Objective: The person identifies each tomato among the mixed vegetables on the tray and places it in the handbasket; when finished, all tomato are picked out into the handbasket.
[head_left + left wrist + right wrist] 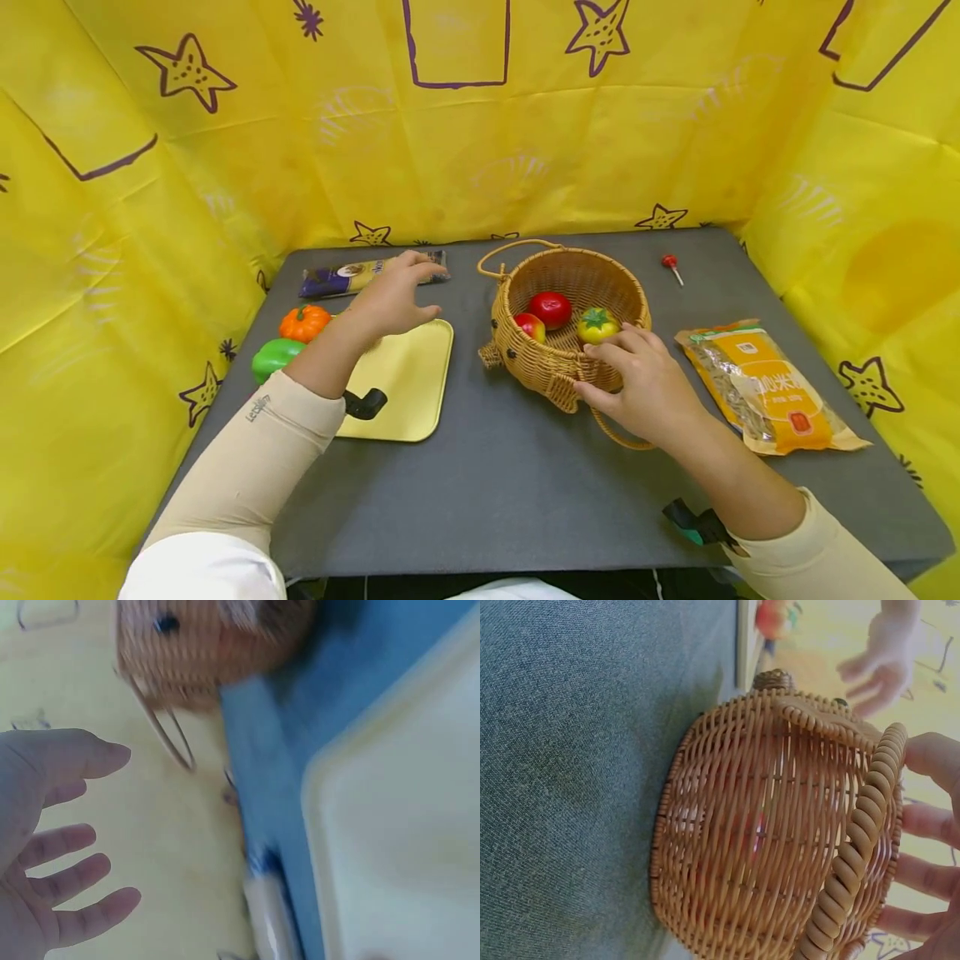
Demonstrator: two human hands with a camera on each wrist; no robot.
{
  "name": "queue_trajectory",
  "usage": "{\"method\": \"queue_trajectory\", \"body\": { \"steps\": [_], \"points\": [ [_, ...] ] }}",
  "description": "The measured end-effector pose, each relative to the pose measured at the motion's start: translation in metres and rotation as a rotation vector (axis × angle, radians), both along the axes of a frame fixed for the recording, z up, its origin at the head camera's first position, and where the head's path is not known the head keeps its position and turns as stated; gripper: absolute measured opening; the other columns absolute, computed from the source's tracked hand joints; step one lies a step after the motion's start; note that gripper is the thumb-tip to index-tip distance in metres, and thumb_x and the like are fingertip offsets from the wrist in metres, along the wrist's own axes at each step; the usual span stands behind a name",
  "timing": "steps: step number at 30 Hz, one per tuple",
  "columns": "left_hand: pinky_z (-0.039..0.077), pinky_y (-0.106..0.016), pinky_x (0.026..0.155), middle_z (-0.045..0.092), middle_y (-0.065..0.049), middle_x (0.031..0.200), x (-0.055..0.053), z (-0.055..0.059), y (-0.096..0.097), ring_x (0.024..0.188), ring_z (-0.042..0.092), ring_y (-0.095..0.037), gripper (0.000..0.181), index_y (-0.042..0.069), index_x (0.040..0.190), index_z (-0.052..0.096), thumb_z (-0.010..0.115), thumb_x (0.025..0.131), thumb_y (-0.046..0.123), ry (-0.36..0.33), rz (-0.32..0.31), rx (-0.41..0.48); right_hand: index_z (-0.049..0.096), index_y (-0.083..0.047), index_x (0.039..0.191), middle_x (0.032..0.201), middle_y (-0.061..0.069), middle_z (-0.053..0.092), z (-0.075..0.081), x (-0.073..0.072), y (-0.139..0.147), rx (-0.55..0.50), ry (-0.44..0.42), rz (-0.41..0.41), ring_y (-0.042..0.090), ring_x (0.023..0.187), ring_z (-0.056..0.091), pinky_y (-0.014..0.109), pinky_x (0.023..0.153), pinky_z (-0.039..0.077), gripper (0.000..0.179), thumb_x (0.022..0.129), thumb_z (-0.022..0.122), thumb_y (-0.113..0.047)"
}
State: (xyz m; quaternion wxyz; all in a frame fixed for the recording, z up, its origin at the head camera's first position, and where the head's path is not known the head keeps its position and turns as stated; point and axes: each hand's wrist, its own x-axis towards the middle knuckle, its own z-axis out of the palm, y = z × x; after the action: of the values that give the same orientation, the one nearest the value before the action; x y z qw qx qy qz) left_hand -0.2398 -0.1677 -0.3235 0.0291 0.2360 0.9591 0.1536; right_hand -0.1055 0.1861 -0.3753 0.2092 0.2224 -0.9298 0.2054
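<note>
My left hand (397,296) hovers over the yellow tray (420,392), palm turned toward the basket, fingers apart and nothing between them. In the left wrist view its thumb and fingers are loosely spread. At the near right side of the wicker basket (536,371), my right hand (648,387) has its fingertips right at the rim, fingers slightly bent. The right wrist view shows those fingers beyond the basket's braided handle (855,840). Inside the basket lie a dark red fruit (551,309), a red and yellow fruit (529,327) and a yellow-green fruit with a green leafy top (597,325).
Left of the tray are a toy orange pumpkin (305,322) and a green bell pepper (276,358). A long packet (337,279) lies behind it. Right of the basket are a red lollipop (671,262) and an orange food bag (772,383). Yellow cloth surrounds the grey table.
</note>
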Motion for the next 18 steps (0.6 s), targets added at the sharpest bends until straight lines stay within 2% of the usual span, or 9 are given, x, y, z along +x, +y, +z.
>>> {"method": "queue_trajectory", "body": {
  "steps": [5, 11, 14, 18],
  "points": [
    [0.041, -0.061, 0.110, 0.042, -0.021, 0.151, -0.007, -0.009, -0.034, 0.139, 0.040, -0.045, 0.067, 0.014, 0.150, 0.052, 0.078, 0.089, 0.027, -0.036, 0.103, -0.054, 0.078, -0.007, 0.109, 0.108, 0.017, 0.069, -0.001, 0.000, 0.001, -0.007, 0.004, 0.003, 0.054, 0.121, 0.057, 0.067, 0.097, 0.048, 0.047, 0.073, 0.091, -0.034],
    [0.035, -0.066, 0.113, 0.036, -0.029, 0.157, -0.012, -0.022, -0.058, 0.142, 0.035, -0.055, 0.071, 0.007, 0.152, 0.047, 0.075, 0.090, 0.029, -0.152, 0.212, -0.154, 0.078, -0.006, 0.110, 0.108, 0.017, 0.069, 0.001, 0.000, 0.001, -0.004, -0.013, -0.003, 0.054, 0.121, 0.057, 0.067, 0.098, 0.047, 0.046, 0.074, 0.091, -0.032],
    [0.034, -0.067, 0.113, 0.039, -0.031, 0.154, -0.012, -0.030, -0.066, 0.139, 0.036, -0.059, 0.069, 0.004, 0.150, 0.048, 0.074, 0.091, 0.029, -0.187, 0.234, -0.183, 0.078, -0.007, 0.111, 0.108, 0.017, 0.069, 0.001, 0.001, 0.000, -0.005, -0.023, -0.005, 0.054, 0.122, 0.057, 0.067, 0.099, 0.047, 0.045, 0.075, 0.090, -0.031],
    [0.034, -0.065, 0.113, 0.046, -0.033, 0.148, -0.011, -0.040, -0.075, 0.136, 0.038, -0.059, 0.068, 0.000, 0.147, 0.051, 0.074, 0.089, 0.027, -0.173, 0.233, -0.203, 0.078, -0.008, 0.112, 0.109, 0.016, 0.069, 0.002, 0.001, -0.001, -0.005, -0.030, -0.003, 0.054, 0.123, 0.057, 0.066, 0.100, 0.047, 0.044, 0.077, 0.090, -0.031]
  ]
}}
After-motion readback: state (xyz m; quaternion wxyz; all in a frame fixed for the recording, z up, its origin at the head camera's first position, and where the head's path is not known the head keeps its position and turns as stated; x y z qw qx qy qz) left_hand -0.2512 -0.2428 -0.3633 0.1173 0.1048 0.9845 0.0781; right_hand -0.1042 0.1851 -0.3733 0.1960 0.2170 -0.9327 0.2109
